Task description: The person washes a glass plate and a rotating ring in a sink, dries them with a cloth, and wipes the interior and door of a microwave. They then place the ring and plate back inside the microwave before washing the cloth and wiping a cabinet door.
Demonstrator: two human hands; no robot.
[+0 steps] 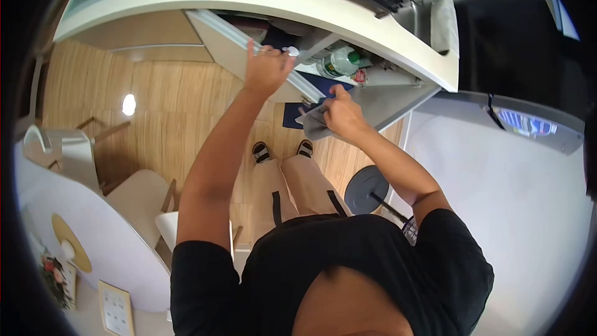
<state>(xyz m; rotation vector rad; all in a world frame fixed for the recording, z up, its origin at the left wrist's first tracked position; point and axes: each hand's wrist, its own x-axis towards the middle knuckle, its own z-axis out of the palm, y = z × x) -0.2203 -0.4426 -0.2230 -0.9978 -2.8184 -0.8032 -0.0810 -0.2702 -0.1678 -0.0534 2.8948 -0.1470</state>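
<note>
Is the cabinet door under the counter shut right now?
No, the cabinet door stands open, with the left hand on its edge and the right hand pressing a grey cloth against it.

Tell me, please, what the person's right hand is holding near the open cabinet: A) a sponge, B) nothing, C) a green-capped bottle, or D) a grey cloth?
D: the right hand grips a grey cloth against the cabinet door, while the left hand holds the door's top edge.

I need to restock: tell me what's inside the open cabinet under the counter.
Inside the cabinet, a green-capped bottle and a smaller red-marked item show. The counter, left hand and right hand cover the rest.
</note>
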